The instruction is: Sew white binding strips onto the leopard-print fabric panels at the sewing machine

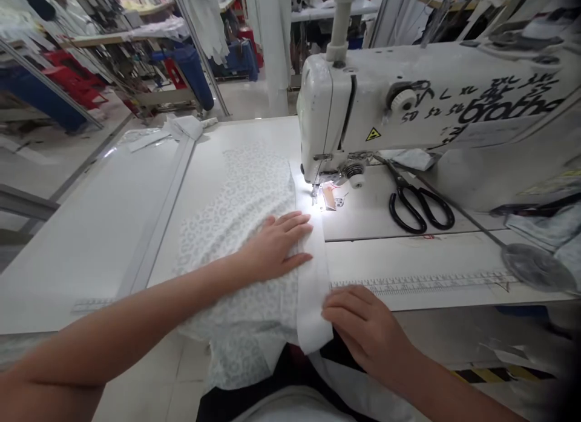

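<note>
A pale leopard-print fabric (236, 204) lies on the sewing table, its lower end hanging over the front edge. Along its right side runs a plain white strip (313, 289), leading up to the lit presser foot (315, 194) of the white sewing machine (385, 113). My left hand (284, 243) rests flat across fabric and strip just in front of the foot, fingers stretched out. At the strip's right edge, near the table front, my right hand (363, 319) is closed with thumb and fingertips around the border; the thumb is partly hidden.
Black-handled scissors (420, 207) lie right of the needle, beneath the machine arm. A thin rod with a round grey disc (538, 267) crosses the table's right side. A printed ruler (417, 284) lines the front edge. White bundled strips (184, 128) sit at the back left.
</note>
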`<state>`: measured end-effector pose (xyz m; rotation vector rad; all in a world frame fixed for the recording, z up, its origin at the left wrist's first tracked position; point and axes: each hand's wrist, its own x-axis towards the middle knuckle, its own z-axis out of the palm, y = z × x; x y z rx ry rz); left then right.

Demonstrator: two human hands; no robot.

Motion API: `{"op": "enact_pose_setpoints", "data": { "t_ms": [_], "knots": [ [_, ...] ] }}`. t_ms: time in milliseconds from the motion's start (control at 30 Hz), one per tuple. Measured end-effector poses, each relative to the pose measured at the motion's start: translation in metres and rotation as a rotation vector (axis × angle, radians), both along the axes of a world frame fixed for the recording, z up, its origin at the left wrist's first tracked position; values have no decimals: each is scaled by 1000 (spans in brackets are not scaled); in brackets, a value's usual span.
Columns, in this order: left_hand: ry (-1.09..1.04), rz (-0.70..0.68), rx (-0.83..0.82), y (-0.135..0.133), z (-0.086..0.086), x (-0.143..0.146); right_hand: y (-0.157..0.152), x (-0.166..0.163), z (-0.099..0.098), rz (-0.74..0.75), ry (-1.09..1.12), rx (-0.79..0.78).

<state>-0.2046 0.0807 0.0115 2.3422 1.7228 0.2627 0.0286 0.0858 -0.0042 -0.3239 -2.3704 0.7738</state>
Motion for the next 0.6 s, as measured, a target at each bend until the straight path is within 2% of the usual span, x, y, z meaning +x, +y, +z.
{"op": "enact_pose_setpoints", "data": {
  "t_ms": [200,467,533,600],
  "knots": [
    [26,-11,38,34,0,-21,35,-18,8,-10,-93,-4],
    [41,-56,108,86,-3,-53,76,-49,9,-71,-185,79],
    [26,-74,162,89,-1,-53,77,-46,9,-101,-185,54],
    [0,-117,190,75,3,-45,67,-33,8,-151,-168,17]
  ]
}}
